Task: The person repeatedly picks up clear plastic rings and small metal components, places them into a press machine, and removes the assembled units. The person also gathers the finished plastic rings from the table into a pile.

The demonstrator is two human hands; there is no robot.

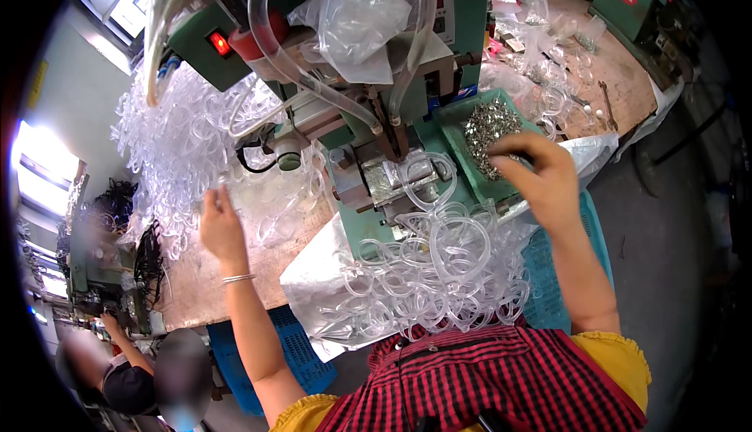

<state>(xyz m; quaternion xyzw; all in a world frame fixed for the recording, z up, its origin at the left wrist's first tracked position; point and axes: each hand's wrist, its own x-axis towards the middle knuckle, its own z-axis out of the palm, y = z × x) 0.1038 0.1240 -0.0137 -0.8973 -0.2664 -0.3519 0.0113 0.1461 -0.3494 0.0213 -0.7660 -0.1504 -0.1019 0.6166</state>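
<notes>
My left hand (222,232) is raised at the right edge of a large heap of clear plastic tube rings (176,142). Its fingertips point away from me and stand slightly apart, with nothing visible between them. My right hand (542,177) hovers over a green tray (452,122) of small silvery metal parts (492,126). Thumb and forefinger are bent close together in a pinch; whatever may be between the tips is too small to make out. Between my hands, a clear ring (432,183) rests against the metal block (384,175) of a green machine, below its dark jaws (392,134).
More clear rings (439,275) lie piled on silvery sheeting (321,275) in front of me. Blue baskets (591,236) stand at both sides. Thick clear hoses (262,25) hang from the machine. Another person (125,377) sits at the far lower left.
</notes>
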